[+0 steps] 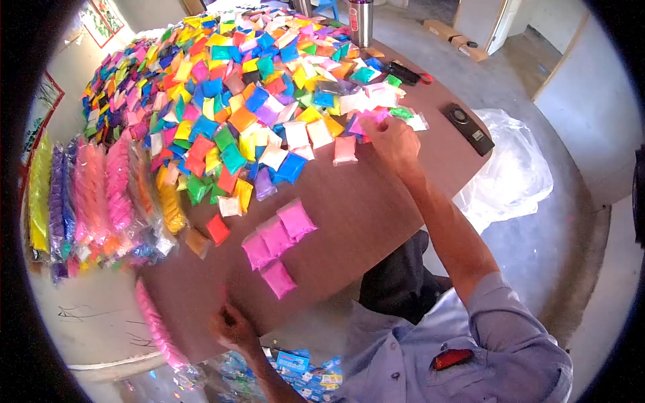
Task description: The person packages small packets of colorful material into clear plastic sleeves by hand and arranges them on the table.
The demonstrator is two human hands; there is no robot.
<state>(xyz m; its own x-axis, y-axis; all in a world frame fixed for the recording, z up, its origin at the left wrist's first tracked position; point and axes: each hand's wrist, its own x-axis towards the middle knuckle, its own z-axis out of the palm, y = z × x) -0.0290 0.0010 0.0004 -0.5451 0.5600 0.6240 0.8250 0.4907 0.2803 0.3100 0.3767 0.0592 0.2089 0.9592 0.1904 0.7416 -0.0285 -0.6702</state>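
My right hand (395, 142) is at the right edge of a big pile of small coloured packets (248, 101), its fingers closed on a bright pink packet (371, 121). Near the table's front left edge is my left hand (232, 326), its fingers curled; whether it holds anything is too dark to tell. Between the hands, several pink packets (274, 236) lie on the brown table (336, 228), some touching side by side. A long pink filled bag (158, 326) hangs along the left edge of the table.
Long bags of coloured packets (107, 195) line the left side. A metal tumbler (361, 23), a black device (467, 129) and a black object (403, 72) stand or lie toward the right. Clear plastic (510, 168) is beyond the right edge. Blue packages (295, 366) lie below.
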